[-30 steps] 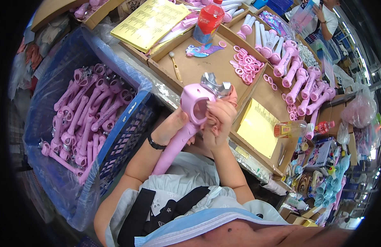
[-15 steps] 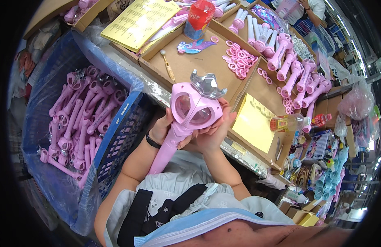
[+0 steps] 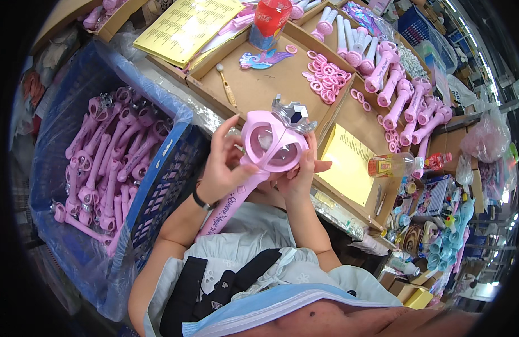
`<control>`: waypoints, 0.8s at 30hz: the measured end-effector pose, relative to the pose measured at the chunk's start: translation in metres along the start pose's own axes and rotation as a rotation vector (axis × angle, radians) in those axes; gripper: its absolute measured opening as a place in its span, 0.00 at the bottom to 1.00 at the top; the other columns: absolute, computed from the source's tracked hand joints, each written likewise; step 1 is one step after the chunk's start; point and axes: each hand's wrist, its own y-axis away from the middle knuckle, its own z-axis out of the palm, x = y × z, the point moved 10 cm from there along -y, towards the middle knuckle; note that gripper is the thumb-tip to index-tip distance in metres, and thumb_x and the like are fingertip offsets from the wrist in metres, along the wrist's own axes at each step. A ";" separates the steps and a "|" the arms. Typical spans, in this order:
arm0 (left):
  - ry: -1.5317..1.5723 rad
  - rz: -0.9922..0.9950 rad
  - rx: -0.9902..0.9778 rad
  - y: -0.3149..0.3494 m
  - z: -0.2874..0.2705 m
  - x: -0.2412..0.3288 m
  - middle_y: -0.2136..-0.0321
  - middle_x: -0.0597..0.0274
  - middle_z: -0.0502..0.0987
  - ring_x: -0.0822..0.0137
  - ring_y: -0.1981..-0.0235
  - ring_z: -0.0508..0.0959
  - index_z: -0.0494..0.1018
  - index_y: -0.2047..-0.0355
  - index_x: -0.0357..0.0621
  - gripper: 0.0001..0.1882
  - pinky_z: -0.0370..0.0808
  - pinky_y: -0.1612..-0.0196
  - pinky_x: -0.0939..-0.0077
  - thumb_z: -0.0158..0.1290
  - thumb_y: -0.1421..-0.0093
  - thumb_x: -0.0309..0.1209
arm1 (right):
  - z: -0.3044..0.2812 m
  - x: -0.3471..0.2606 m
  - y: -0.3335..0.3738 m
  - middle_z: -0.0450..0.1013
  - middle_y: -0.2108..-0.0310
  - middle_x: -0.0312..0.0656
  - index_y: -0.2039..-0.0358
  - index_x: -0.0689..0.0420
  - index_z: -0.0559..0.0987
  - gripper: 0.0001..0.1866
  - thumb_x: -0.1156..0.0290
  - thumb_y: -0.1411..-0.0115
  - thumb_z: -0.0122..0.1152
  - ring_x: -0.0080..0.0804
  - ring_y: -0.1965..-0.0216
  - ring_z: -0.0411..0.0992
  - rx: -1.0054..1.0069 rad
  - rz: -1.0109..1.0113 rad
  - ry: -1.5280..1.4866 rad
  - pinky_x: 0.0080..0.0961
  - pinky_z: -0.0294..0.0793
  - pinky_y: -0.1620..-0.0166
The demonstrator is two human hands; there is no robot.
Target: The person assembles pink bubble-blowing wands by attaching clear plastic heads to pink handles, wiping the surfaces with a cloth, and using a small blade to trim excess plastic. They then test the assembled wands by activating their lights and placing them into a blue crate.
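A pink toy wand with a round, clear-windowed head and a silver crown is in front of me, its handle slanting down to my lap. My left hand is at the left of the head, thumb pressed on the neck and fingers curved and partly apart. On the other side, my right hand supports the head below the crown, thumb against its edge. Parts of the right fingers are hidden behind the head. Dark lettering shows along the handle.
At left, a blue basket lined with plastic holds many pink wands. Cardboard trays ahead contain pink rings, a toothbrush, a winged piece and a red can. Pink handles and bottles are at right.
The wand has turned about its length, so its lettering now shows, and its head sits slightly right. My left hand has risen beside the head with its fingers loosened. A person at far right has left view.
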 end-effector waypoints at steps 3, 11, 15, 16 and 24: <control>0.495 -0.263 -0.295 0.004 0.025 -0.030 0.46 0.59 0.60 0.70 0.53 0.70 0.41 0.36 0.43 0.48 0.73 0.58 0.78 0.55 0.46 0.53 | 0.002 0.002 0.002 0.55 0.43 0.51 0.38 0.62 0.49 0.43 0.52 0.45 0.56 0.36 0.42 0.58 -0.019 -0.005 -0.027 0.29 0.58 0.42; 0.491 -0.303 -0.282 0.011 0.025 -0.022 0.59 0.55 0.70 0.69 0.69 0.77 0.42 0.37 0.47 0.42 0.77 0.68 0.74 0.57 0.44 0.33 | 0.009 -0.012 0.007 0.54 0.41 0.55 0.38 0.66 0.49 0.41 0.50 0.40 0.51 0.38 0.41 0.56 -0.055 -0.127 0.124 0.30 0.53 0.40; 0.334 -0.354 -0.161 0.010 0.016 -0.016 0.61 0.57 0.70 0.72 0.74 0.76 0.41 0.37 0.47 0.43 0.76 0.74 0.79 0.56 0.46 0.25 | 0.014 -0.018 0.009 0.56 0.41 0.55 0.39 0.68 0.49 0.32 0.60 0.35 0.45 0.37 0.40 0.56 -0.047 -0.223 0.159 0.30 0.51 0.39; 0.289 -0.334 -0.128 0.008 0.014 -0.014 0.61 0.57 0.70 0.73 0.75 0.76 0.41 0.38 0.47 0.43 0.75 0.75 0.80 0.56 0.47 0.24 | 0.013 -0.018 0.009 0.57 0.42 0.53 0.40 0.67 0.50 0.31 0.59 0.34 0.43 0.35 0.41 0.57 -0.012 -0.241 0.209 0.28 0.53 0.40; 0.238 -0.318 -0.092 0.004 0.010 -0.012 0.58 0.58 0.68 0.75 0.74 0.75 0.42 0.38 0.43 0.43 0.74 0.76 0.82 0.57 0.48 0.24 | 0.006 -0.033 0.018 0.59 0.43 0.53 0.41 0.67 0.52 0.29 0.58 0.33 0.42 0.39 0.43 0.60 0.101 -0.395 0.343 0.32 0.58 0.41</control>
